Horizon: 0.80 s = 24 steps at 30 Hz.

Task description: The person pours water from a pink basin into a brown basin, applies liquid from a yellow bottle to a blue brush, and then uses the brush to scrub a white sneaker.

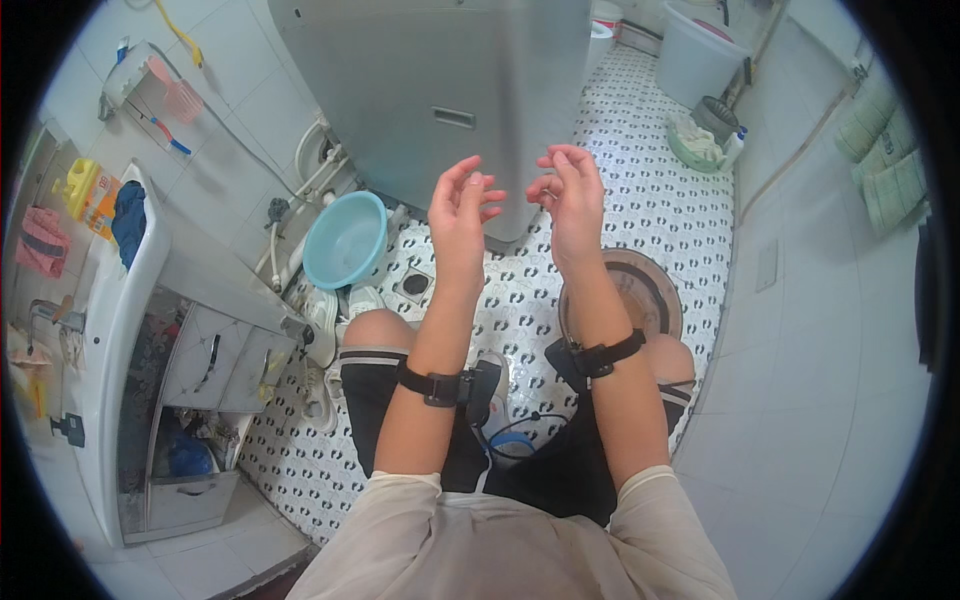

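My left hand [461, 202] is held out in the air with its fingers apart and loosely curled, holding nothing. Level with it, my right hand [571, 195] is also raised and bare, its fingers slightly bent. A gap separates the two hands. Behind them stands a grey metal appliance cabinet [420, 67] with a recessed grip in its panel. Below my right forearm lies a round brown basin [667, 277] on the floor, partly hidden by the arm. A light blue plastic basin [346, 240] leans near the pipes, left of my left hand.
At left is a white washbasin [154, 225] over a cabinet [206, 360] with an open lower compartment. Pale shoes [321, 326] sit near a floor drain [415, 283]. Far right, a white bucket [697, 56] stands behind a green basin with cloth [694, 142]. Towels [889, 165] hang on the right wall.
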### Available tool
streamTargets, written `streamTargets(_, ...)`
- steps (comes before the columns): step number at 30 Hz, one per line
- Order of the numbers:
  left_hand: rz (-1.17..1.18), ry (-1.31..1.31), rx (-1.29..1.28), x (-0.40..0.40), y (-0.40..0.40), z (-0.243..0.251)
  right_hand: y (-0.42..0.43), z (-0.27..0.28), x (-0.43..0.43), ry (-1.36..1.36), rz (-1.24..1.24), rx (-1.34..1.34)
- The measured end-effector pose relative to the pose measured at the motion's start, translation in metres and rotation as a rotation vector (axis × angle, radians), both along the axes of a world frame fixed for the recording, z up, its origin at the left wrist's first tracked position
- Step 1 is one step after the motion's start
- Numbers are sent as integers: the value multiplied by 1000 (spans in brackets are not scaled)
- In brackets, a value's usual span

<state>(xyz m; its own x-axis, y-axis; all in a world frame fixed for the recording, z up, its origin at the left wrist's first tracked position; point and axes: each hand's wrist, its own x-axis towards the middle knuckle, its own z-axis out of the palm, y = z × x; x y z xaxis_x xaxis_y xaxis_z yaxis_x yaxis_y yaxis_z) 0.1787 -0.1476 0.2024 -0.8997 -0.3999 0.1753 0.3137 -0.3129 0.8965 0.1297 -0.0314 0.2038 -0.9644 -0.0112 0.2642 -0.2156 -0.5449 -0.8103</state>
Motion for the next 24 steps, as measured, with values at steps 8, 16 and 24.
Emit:
streamTargets(8, 100, -81, 10, -9, -42, -28, -53, -34, -25, -136, 152, -27)
streamTargets(16, 223, -154, 28, -16, -100, -67, -122, -82, -41, -221, 311, 62)
streamTargets(24, 284, -271, 63, -10, -150, -127, -177, -149, -44, -311, 426, 138)
